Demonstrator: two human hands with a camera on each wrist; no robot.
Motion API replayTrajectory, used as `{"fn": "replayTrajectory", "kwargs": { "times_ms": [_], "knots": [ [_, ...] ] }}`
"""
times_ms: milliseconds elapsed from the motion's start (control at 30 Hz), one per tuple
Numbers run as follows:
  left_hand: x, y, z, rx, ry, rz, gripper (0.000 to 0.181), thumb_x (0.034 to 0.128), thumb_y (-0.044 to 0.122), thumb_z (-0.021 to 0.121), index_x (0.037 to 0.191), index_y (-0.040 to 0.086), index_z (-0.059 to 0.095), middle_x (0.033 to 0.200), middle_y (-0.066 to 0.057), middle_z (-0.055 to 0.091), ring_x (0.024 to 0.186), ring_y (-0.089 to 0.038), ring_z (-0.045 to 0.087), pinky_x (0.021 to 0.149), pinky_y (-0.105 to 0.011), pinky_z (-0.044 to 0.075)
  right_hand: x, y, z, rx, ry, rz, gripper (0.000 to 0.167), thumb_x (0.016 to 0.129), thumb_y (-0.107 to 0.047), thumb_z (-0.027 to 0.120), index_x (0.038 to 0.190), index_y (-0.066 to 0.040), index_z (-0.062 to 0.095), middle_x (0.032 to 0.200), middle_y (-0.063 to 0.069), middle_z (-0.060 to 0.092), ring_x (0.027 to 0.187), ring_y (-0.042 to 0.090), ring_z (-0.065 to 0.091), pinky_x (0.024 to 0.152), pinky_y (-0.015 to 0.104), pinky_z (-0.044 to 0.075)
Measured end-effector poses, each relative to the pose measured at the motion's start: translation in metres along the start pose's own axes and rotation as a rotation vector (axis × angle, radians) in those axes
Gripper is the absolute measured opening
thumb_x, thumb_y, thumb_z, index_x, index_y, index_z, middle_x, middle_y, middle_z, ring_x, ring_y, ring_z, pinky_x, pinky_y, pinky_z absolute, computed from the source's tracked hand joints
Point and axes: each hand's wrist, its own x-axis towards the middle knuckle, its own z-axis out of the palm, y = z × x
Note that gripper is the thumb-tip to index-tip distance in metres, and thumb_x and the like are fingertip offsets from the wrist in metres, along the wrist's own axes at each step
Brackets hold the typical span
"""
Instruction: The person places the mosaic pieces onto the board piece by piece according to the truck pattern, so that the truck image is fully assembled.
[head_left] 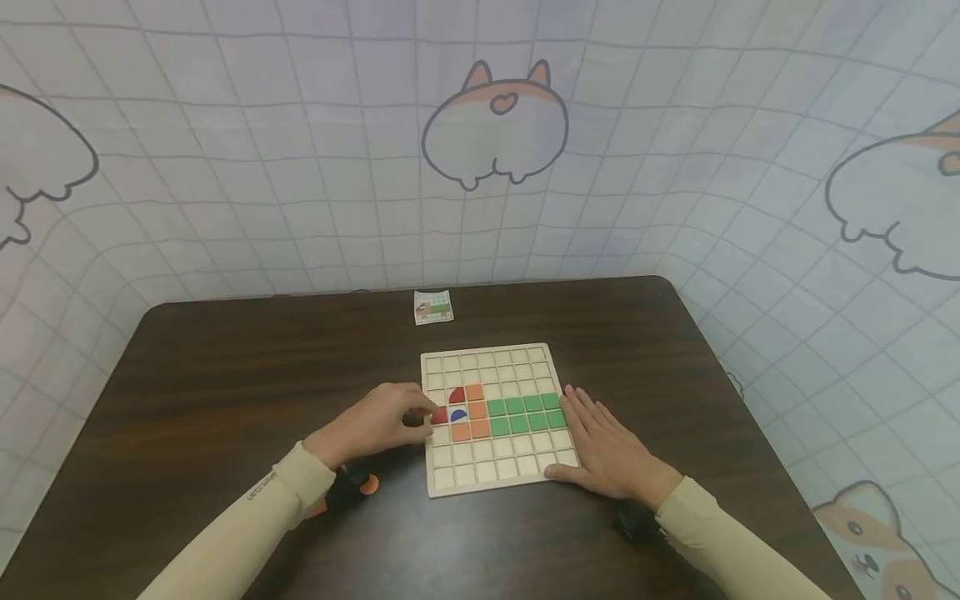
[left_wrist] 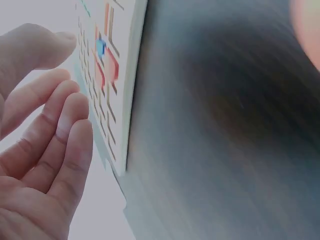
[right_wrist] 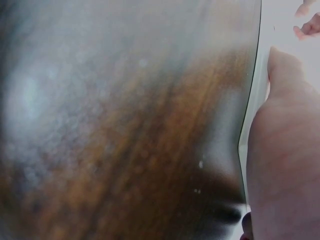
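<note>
A pale wooden grid board [head_left: 448, 478] lies on the dark table, holding green square tiles [head_left: 525, 415] and orange tiles [head_left: 478, 410]. Beside the orange ones sit a blue half-round piece [head_left: 458, 414] and a red rounded piece [head_left: 457, 395]. My left hand [head_left: 384, 423] is at the board's left edge, fingertips by another red piece [head_left: 440, 415]. In the left wrist view, this hand [left_wrist: 45, 155] has thumb and fingers apart, with nothing between them. Flat and with fingers extended, my right hand [head_left: 611, 446] rests along the board's right edge.
Behind the board lies a small printed card [head_left: 432, 308] with a coloured grid picture. Orange pieces [head_left: 370, 484] lie on the table by the left wrist, partly hidden by the sleeve [head_left: 292, 483]. A patterned cloth [head_left: 315, 167] surrounds the table's back and sides.
</note>
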Motion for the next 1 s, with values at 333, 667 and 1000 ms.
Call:
{"fn": "replayTrajectory", "kwargs": {
  "times_ms": [333,667,1000],
  "knots": [
    [-0.033,-0.018,-0.021,0.063,0.038,-0.11,0.029,0.0918,0.023,0.079,0.118,0.01,0.078,0.11,-0.001,0.074,0.098,-0.016,0.072,0.085,-0.035,0.062,0.0,0.0,0.002,0.001,-0.001,0.007,0.111,0.093,-0.078,0.049,0.164,0.002,0.018,0.173,0.021,0.016,0.162,0.037,0.019,0.128,0.055,0.03],
    [-0.082,-0.036,-0.032,0.087,0.063,-0.124,0.022,0.0934,0.022,0.076,0.112,0.01,0.078,0.103,0.002,0.073,0.091,-0.013,0.072,0.078,-0.03,0.061,-0.002,0.0,-0.002,-0.015,0.009,0.008,0.11,0.093,-0.077,0.05,0.163,0.002,0.02,0.173,0.022,0.019,0.161,0.038,0.021,0.127,0.055,0.031],
    [-0.123,-0.046,-0.032,0.065,0.058,-0.163,0.026,0.0924,0.031,0.078,0.114,0.016,0.077,0.103,0.01,0.071,0.09,-0.005,0.066,0.077,-0.026,0.059,-0.001,-0.003,-0.004,-0.011,0.006,0.007,0.11,0.093,-0.077,0.051,0.163,0.003,0.021,0.172,0.022,0.02,0.161,0.039,0.023,0.126,0.056,0.032]
  ]
}}
